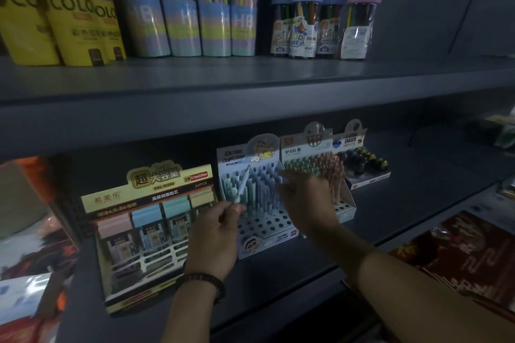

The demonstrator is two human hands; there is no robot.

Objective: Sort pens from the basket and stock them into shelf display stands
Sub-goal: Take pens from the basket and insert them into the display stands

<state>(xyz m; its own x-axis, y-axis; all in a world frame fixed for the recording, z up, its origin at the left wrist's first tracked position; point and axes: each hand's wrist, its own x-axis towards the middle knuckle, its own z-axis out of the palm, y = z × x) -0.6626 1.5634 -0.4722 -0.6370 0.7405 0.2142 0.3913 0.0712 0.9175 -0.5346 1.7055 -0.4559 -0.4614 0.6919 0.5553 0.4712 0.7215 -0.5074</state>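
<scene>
A white cartoon-printed pen display stand (pixel 267 227) sits on the middle shelf, its back rows filled with green and lilac pens and its front holes bare. My left hand (pixel 216 234) holds a white pen (pixel 243 185) by its lower end, tip pointing up over the stand's left side. My right hand (pixel 305 199) reaches over the stand's right part and pinches a lilac pen (pixel 281 177) at its top among the standing pens. The basket is out of sight.
Left of the stand is a yellow box of pencil-lead cases (pixel 147 231). To its right stand a display of green and orange pens (pixel 315 167) and an eraser box (pixel 362 164). The upper shelf (pixel 250 86) overhangs closely. Red packets (pixel 459 253) lie on the shelf below right.
</scene>
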